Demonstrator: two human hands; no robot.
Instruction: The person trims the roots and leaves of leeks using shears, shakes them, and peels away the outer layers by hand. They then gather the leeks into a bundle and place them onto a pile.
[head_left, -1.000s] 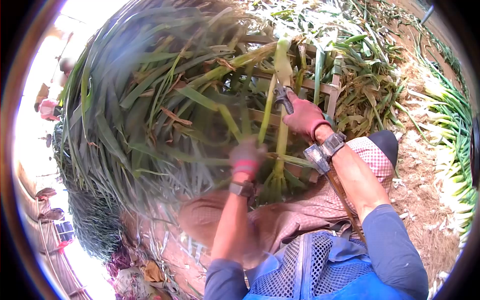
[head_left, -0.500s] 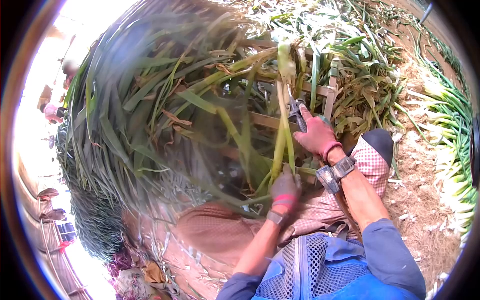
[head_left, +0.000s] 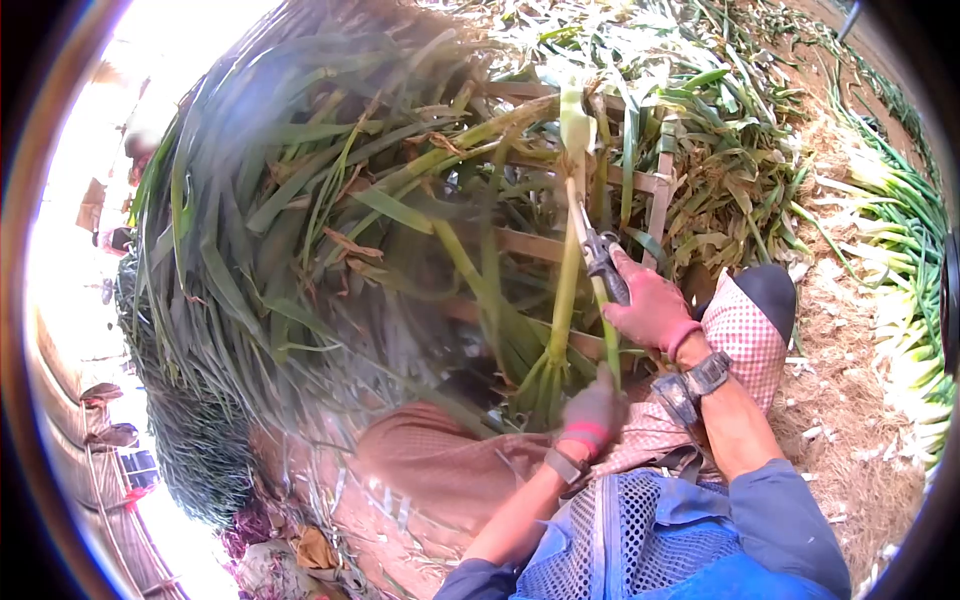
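My right hand (head_left: 652,305), in a pink glove, is wrapped round the dark handle of a cutting tool (head_left: 600,255). The tool's pale tip lies against the upper part of a green onion stalk (head_left: 570,290), which stands nearly upright in front of me. My left hand (head_left: 594,412), in a grey and pink glove, is closed round a thin green leaf strip (head_left: 610,345) beside the stalk's lower leaves. Behind the stalk are the slats of a wooden frame (head_left: 655,185).
A large heap of long green leaves (head_left: 250,200) fills the left. Trimmed leaves (head_left: 730,180) are piled behind the frame. A row of green onions (head_left: 900,300) lies on the right, along straw-covered ground (head_left: 830,400). A second bundle (head_left: 200,440) stands lower left.
Both hands have shifted right and slightly down, my right hand with the tool. A green strip has come away from the stalk toward my left hand, which has left the stalk's base.
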